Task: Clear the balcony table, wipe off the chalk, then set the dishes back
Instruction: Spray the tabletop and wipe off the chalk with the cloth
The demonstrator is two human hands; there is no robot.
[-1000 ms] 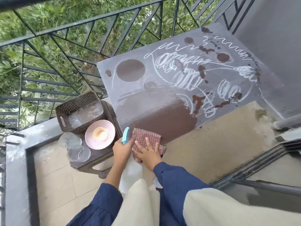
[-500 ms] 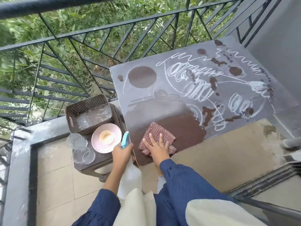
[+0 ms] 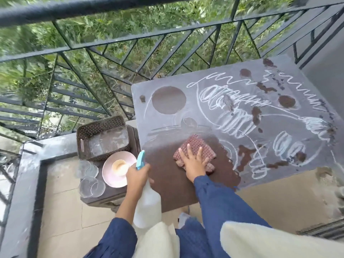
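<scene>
Head view: I look down on the balcony table (image 3: pixel 214 86), whose grey, dusty top stands close to the black railing (image 3: pixel 130 40).
Right hand: my right hand (image 3: pixel 193 164) lies flat with its fingers straight and spread. It presses down on the cloth and does not curl round it.
Cloth: the reddish checked cloth (image 3: pixel 197 146) sits on the near-left part of the table, under my palm, at the far edge of the wet patch.
Left hand: my left hand (image 3: pixel 137 174) has its fingers wrapped round the neck of the spray bottle (image 3: pixel 147 205), and holds it at the table's near-left edge.
Spray bottle: its white body hangs down toward my lap. The blue trigger head (image 3: pixel 140 160) sticks up above my knuckles.
Wet patch: a dark brown, chalk-free area (image 3: pixel 167 179) covers the near-left corner of the table.
Chalk: white scribbles (image 3: pixel 236 118) cover the middle and right of the top, with dark blotches scattered among them. A round dark disc (image 3: pixel 168 100) shows at the far left.
Stool: a low dark stool (image 3: pixel 111 194) stands just left of the table and carries the dishes.
Dishes: a brown perforated basket (image 3: pixel 101 127) sits at the stool's far end, with clear glass lying inside it. Just in front is a pink plate (image 3: pixel 111 175) with a small cup (image 3: pixel 120 165) on it. Clear glass plates (image 3: pixel 89 179) overlap along the stool's left side.
Clothing: blue sleeves cover both my forearms, and cream fabric lies across my lap.
</scene>
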